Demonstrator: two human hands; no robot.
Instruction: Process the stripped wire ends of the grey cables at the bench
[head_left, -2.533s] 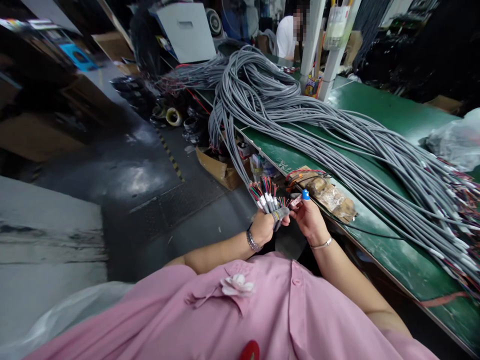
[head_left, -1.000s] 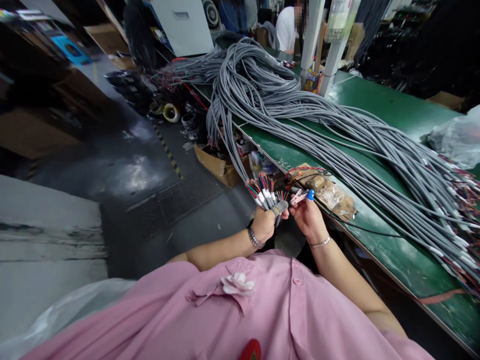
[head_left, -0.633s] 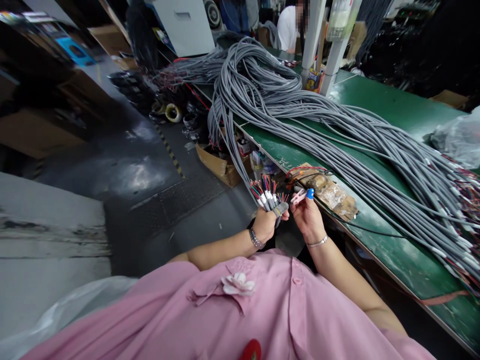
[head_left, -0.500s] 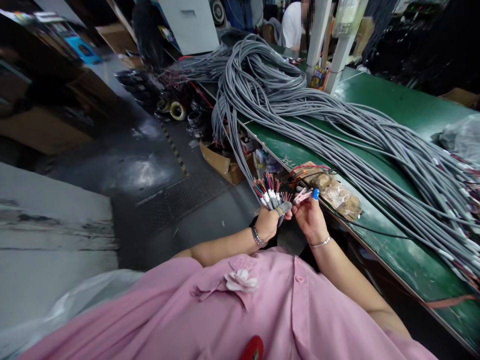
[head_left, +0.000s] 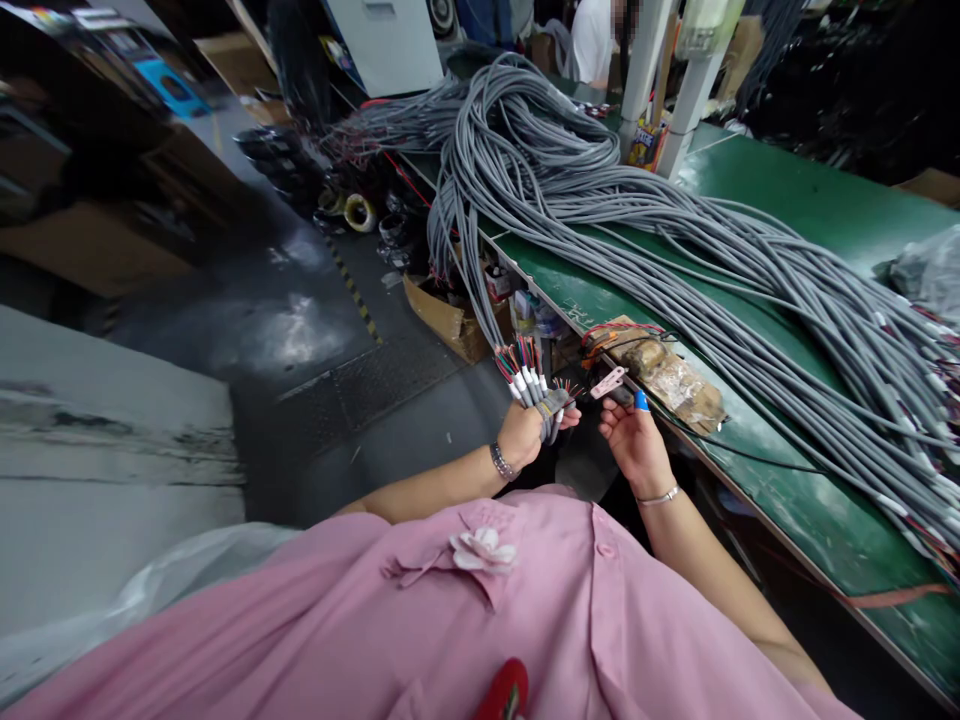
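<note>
My left hand (head_left: 525, 432) is wrapped round a bundle of grey cables (head_left: 531, 388), whose stripped ends fan out in red, green and black wires with white bands below them. A grey covering with a yellow line sits on its thumb. To the right, my right hand (head_left: 630, 435) has curled fingers and a blue cover on one fingertip. Just above those fingers is a pink tool (head_left: 608, 382), beside the table edge; whether the fingers hold it is hard to make out. A small gap separates the two hands.
Long grey cables (head_left: 675, 230) lie across the green table (head_left: 780, 190). A taped cardboard piece (head_left: 675, 385) with wires rests at its near edge. Below stands an open cardboard box (head_left: 450, 320). A person in white (head_left: 592, 40) is behind the table; a pale cabinet (head_left: 112, 420) stands left.
My hands have moved apart, the left one leftward with the cable bundle and the right one slightly right and down. The pink tool now lies farther from my right fingertips. The view has shifted slightly.
</note>
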